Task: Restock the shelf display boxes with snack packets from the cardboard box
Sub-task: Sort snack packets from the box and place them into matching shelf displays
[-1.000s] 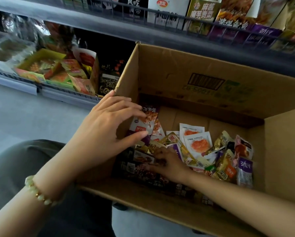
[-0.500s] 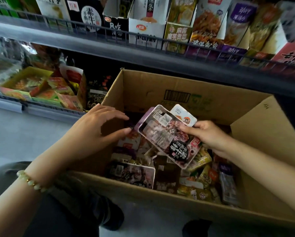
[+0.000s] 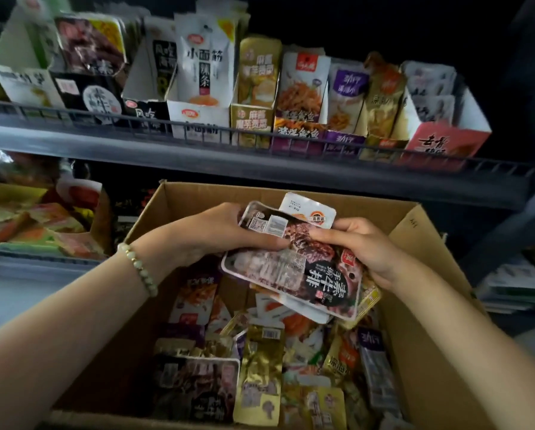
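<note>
Above the open cardboard box (image 3: 421,352) both my hands hold a small stack of snack packets. The front one is a dark meat-print packet (image 3: 294,274) with a black label, and a white packet (image 3: 309,211) sticks out behind it. My left hand (image 3: 216,234) grips the stack's upper left edge, thumb across the front. My right hand (image 3: 362,246) grips the right side, fingers curled over the front. Several loose packets (image 3: 260,361) lie in the box below. Display boxes (image 3: 253,119) with upright packets line the upper shelf.
A wire rail (image 3: 260,141) runs along the upper shelf's front edge. On the lower shelf to the left stand open display boxes (image 3: 33,221) with orange and green packets. A dark upright and stacked papers (image 3: 520,283) are at the right.
My right hand lifted the dark packets out of the box. My left hand left the box wall and took hold of the stack. The view tilted up toward the upper shelf.
</note>
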`<state>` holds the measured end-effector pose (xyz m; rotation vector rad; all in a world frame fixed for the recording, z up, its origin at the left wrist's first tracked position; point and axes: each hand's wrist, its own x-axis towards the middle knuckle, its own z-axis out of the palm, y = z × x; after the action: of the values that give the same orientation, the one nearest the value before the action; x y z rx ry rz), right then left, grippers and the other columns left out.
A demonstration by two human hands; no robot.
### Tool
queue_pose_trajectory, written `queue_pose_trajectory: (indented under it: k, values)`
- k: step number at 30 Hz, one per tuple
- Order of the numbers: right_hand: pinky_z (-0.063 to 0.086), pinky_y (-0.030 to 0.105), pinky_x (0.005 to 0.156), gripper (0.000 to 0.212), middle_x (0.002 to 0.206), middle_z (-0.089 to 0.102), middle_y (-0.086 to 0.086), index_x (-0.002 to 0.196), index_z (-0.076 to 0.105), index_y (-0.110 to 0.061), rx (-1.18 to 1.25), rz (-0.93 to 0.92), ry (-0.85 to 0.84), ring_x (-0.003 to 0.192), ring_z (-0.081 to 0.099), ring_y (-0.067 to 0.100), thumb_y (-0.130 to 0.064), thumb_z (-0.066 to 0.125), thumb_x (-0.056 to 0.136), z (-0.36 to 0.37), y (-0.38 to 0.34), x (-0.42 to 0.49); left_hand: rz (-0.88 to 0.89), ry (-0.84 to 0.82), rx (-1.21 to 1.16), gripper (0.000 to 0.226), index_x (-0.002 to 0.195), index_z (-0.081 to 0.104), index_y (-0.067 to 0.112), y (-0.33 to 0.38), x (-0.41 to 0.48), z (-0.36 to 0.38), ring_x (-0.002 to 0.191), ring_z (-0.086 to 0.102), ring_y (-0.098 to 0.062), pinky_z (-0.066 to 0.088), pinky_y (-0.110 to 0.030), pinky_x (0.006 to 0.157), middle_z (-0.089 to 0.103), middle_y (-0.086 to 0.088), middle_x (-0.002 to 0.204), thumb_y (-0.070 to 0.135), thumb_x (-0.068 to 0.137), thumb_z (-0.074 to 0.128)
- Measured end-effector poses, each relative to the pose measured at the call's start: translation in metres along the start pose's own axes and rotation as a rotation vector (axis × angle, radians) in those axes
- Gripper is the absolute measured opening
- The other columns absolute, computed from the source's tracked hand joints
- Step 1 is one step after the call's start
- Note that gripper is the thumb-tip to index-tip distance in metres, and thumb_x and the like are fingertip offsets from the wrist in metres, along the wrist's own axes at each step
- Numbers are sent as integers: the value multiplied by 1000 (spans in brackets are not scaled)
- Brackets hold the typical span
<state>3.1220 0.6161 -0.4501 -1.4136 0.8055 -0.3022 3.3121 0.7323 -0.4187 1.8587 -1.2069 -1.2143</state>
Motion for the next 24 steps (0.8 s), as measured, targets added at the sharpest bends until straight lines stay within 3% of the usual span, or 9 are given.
queue_pose_trajectory:
  k: [4,6,10,13,16,19,24]
  values:
    - [57,30,62,27,78,74,11,89,71,-11,36,-27,144,62,70,23,-25,77,67,-9,2,1,-156,-69,-462,32,101,67,11,-7,14,28,74,73,-17,60,-29,70,76,-8,91,24,73,76]
    - [57,30,64,23,77,74,9,88,71,-12,14,-3,200,62,70,23,-24,78,69,-9,4,2,-188,-78,-555,24,98,68,10,-10,16,39,74,73,-18,59,-29,71,76,-9,92,22,78,73]
    - [55,37,83,41,91,75,7,101,69,-19,-11,-4,199,83,72,27,-49,68,73,-10,1,-1,-102,-34,-598,33,101,70,9,-15,16,40,85,73,-23,57,-34,82,75,-11,98,25,72,72]
    - [43,45,102,47,99,75,2,104,69,-24,60,-40,241,97,69,23,-61,55,78,-8,-6,-3,-29,88,-730,36,104,69,8,-16,17,33,87,73,-24,59,-33,77,75,-12,97,26,73,71]
    - [41,44,105,58,110,72,4,115,65,-25,249,-80,168,106,66,21,-62,60,70,8,-1,-2,71,223,-808,35,108,67,9,-14,17,36,88,73,-24,59,-33,77,75,-11,97,26,77,67]
    - [51,33,90,55,113,71,3,126,57,-22,455,-88,105,103,68,18,-46,61,76,27,4,-6,114,266,-872,40,114,63,11,-13,16,47,92,72,-25,56,-37,82,75,-10,101,27,78,65]
    - [54,35,86,40,110,72,4,122,58,-14,446,-140,236,102,68,23,-20,64,83,34,14,-2,79,171,-1009,22,110,63,14,-15,14,55,80,74,-21,60,-28,60,75,-9,96,24,93,53]
